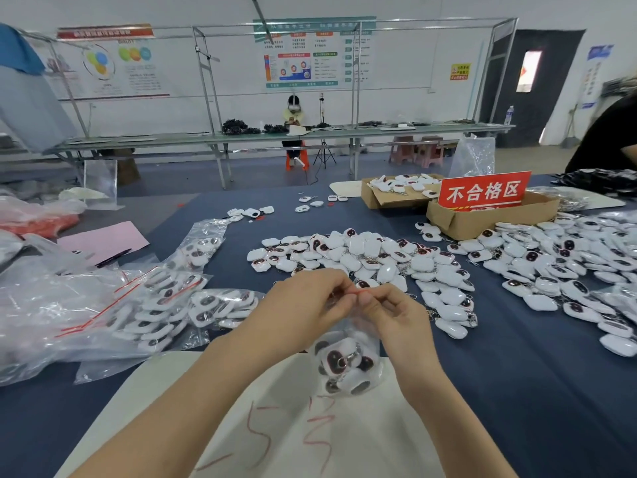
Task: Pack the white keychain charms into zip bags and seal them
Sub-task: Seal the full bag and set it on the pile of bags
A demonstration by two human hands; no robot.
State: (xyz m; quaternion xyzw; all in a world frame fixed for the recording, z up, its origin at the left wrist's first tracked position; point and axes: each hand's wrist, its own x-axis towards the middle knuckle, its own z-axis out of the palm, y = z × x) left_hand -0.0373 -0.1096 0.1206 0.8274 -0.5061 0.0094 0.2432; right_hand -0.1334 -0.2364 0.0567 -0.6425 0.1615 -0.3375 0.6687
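A clear zip bag (346, 365) holding several white keychain charms hangs between my hands above a white sheet (303, 436). My left hand (306, 305) and my right hand (389, 313) both pinch the bag's red zip strip at its top edge, fingertips nearly touching. A big pile of loose white charms (372, 260) lies on the blue cloth just beyond my hands. More charms (568, 267) spread to the right.
Filled, sealed bags (165, 305) lie at the left among loose plastic. Two cardboard boxes (458, 219) with a red sign (484, 191) stand at the back right. A pink sheet (103, 241) lies far left. Another person's arm (617, 132) shows at the right edge.
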